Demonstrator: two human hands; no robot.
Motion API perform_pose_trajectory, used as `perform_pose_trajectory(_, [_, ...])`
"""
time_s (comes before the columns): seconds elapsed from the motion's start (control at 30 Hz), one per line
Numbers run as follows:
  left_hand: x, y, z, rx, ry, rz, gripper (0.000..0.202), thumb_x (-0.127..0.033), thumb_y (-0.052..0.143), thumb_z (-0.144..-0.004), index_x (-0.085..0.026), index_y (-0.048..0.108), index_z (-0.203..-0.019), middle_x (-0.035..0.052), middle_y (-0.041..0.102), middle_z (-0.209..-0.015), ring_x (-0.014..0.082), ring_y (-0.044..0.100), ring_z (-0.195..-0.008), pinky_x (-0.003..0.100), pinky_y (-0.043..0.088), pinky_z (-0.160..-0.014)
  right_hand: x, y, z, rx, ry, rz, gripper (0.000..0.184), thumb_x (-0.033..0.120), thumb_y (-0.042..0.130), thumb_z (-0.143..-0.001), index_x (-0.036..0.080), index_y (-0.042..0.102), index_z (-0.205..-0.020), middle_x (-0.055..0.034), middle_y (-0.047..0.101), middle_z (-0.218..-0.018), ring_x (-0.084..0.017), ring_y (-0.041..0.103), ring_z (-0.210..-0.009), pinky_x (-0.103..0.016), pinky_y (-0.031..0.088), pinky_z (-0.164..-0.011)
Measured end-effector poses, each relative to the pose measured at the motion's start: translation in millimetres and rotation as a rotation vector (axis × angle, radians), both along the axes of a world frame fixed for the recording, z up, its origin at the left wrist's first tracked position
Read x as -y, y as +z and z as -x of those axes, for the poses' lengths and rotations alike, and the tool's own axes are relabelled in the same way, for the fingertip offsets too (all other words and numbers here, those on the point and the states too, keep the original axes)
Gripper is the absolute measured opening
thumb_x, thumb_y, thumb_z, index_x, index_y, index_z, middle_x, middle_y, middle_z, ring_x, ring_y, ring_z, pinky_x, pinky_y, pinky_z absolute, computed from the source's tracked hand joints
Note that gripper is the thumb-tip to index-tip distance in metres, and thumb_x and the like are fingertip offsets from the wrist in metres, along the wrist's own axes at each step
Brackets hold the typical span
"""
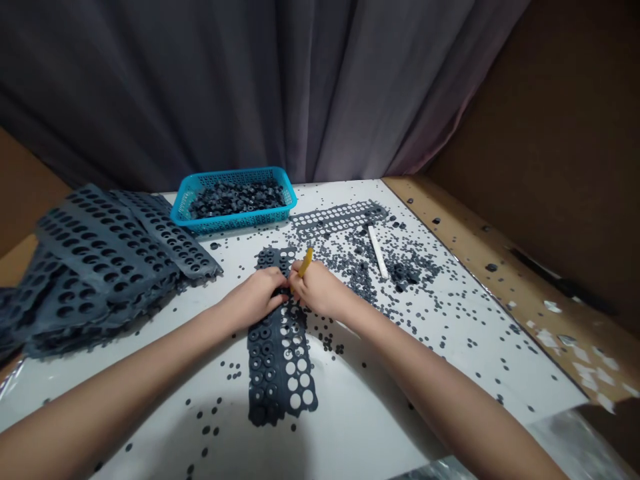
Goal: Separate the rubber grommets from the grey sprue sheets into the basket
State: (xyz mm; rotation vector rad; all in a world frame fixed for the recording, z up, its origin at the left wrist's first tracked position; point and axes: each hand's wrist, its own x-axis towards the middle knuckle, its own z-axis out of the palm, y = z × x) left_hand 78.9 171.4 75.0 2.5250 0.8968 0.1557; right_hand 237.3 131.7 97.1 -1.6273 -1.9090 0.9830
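A dark rubber sheet [280,373] lies lengthwise before me. Round washer-like pieces fill its left rows, while many holes on its right side show the white surface beneath. My right hand [315,287] is closed around a thin yellow stick-like tool [305,262], its lower end hidden by the fingers at the sheet. Beside it, my left hand [260,293] rests on the sheet, fingers bent and thumb toward the tool's tip. Whether the left fingers pinch a small piece cannot be made out.
A blue basket [230,223] of black rubber pieces stands at the back. Stacked rubber sheets [110,247] lie left. A punched sheet [340,217], a white stick [378,252] and many small black discs [360,277] lie right. Cardboard walls [560,133] flank the table; a curtain [280,87] hangs behind.
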Motion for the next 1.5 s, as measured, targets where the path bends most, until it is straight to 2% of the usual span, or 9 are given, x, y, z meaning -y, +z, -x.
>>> perform_pose_trajectory(0.23, [5, -19.8, 4, 0.029, -0.013, -0.051, 0.023, -0.020, 0.035, -0.090, -0.014, 0.056, -0.085, 0.0087, 0.055, -0.087, 0.0222, 0.054, -0.084, 0.037, 0.045, -0.078, -5, -2.1, -7, -0.019, 0.046, 0.037, 0.020, 0.013, 0.038, -0.081, 0.018, 0.043, -0.063, -0.0013, 0.059, -0.056, -0.011, 0.050, -0.051, -0.022, 0.035, -0.052])
perform_pose_trajectory(0.37, [-1, -13.3, 7, 0.095, 0.033, -0.005, 0.020, -0.024, 0.037, -0.090, -0.016, 0.055, -0.086, 0.0057, 0.058, -0.087, 0.0181, 0.056, -0.081, 0.030, 0.045, -0.074, -6, 0.2, -6, -0.032, 0.062, 0.059, 0.019, 0.012, 0.039, -0.081, 0.018, 0.046, -0.064, -0.0014, 0.059, -0.055, -0.011, 0.050, -0.049, -0.022, 0.035, -0.050])
perform_pose_trajectory(0.53, [-21, -2.3, 19, 0.299, 0.284, 0.205, 0.022, -0.035, 0.044, -0.087, -0.018, 0.058, -0.087, 0.0038, 0.064, -0.087, 0.0190, 0.058, -0.080, 0.030, 0.044, -0.072, -6, -2.0, -9, -0.088, 0.060, 0.088, 0.019, 0.013, 0.038, -0.083, 0.018, 0.045, -0.066, -0.0013, 0.060, -0.058, -0.011, 0.053, -0.050, -0.021, 0.039, -0.050])
perform_pose_trajectory(0.6, [-25, 0.6, 22, 0.354, 0.321, 0.269, 0.023, -0.038, 0.046, -0.085, -0.017, 0.058, -0.088, 0.0042, 0.065, -0.089, 0.0194, 0.058, -0.082, 0.029, 0.043, -0.072, -7, -2.5, -12, -0.178, 0.047, 0.120, 0.018, 0.013, 0.037, -0.084, 0.017, 0.047, -0.069, -0.0015, 0.060, -0.059, -0.011, 0.055, -0.049, -0.021, 0.042, -0.049])
perform_pose_trajectory(0.73, [-21, 6.1, 20, 0.243, 0.280, 0.265, 0.023, -0.037, 0.051, -0.082, -0.017, 0.062, -0.088, 0.0027, 0.063, -0.080, 0.0173, 0.056, -0.071, 0.027, 0.040, -0.063, -10, -2.7, -17, -0.340, -0.062, 0.101, 0.019, 0.015, 0.036, -0.086, 0.017, 0.049, -0.071, -0.0016, 0.059, -0.058, -0.012, 0.056, -0.047, -0.024, 0.045, -0.049])
perform_pose_trajectory(0.9, [-14, 7.7, 12, 0.156, 0.229, 0.174, 0.020, -0.033, 0.054, -0.079, -0.017, 0.063, -0.086, 0.0006, 0.057, -0.071, 0.0138, 0.049, -0.059, 0.025, 0.035, -0.054, -11, -6.2, -15, -0.329, -0.067, 0.080, 0.020, 0.017, 0.037, -0.086, 0.017, 0.049, -0.070, -0.0010, 0.059, -0.057, -0.011, 0.056, -0.048, -0.023, 0.046, -0.050])
perform_pose_trajectory(1.2, [-12, 6.3, 8, 0.100, 0.127, 0.052, 0.017, -0.027, 0.053, -0.079, -0.017, 0.060, -0.089, 0.0039, 0.058, -0.082, 0.0167, 0.053, -0.068, 0.029, 0.042, -0.064, -11, -13.5, -9, -0.200, -0.042, 0.015, 0.020, 0.015, 0.035, -0.085, 0.018, 0.043, -0.067, 0.0003, 0.057, -0.057, -0.010, 0.054, -0.050, -0.022, 0.041, -0.053])
perform_pose_trajectory(1.33, [-13, 0.6, 2, 0.042, 0.046, -0.028, 0.016, -0.021, 0.053, -0.078, -0.014, 0.059, -0.090, 0.0072, 0.058, -0.086, 0.0203, 0.056, -0.080, 0.031, 0.045, -0.073, -10, -11.4, -4, -0.049, -0.040, -0.073, 0.021, 0.014, 0.036, -0.084, 0.020, 0.040, -0.065, 0.0011, 0.053, -0.053, -0.011, 0.050, -0.050, -0.022, 0.037, -0.054])
perform_pose_trajectory(1.5, [-17, -8.2, -5, -0.025, -0.029, -0.055, 0.017, -0.019, 0.048, -0.082, -0.013, 0.059, -0.093, 0.0104, 0.057, -0.091, 0.0234, 0.056, -0.085, 0.035, 0.046, -0.077, -12, -12.7, -3, -0.023, -0.064, -0.085, 0.020, 0.014, 0.035, -0.083, 0.020, 0.041, -0.065, 0.0001, 0.055, -0.054, -0.013, 0.051, -0.053, -0.023, 0.036, -0.056])
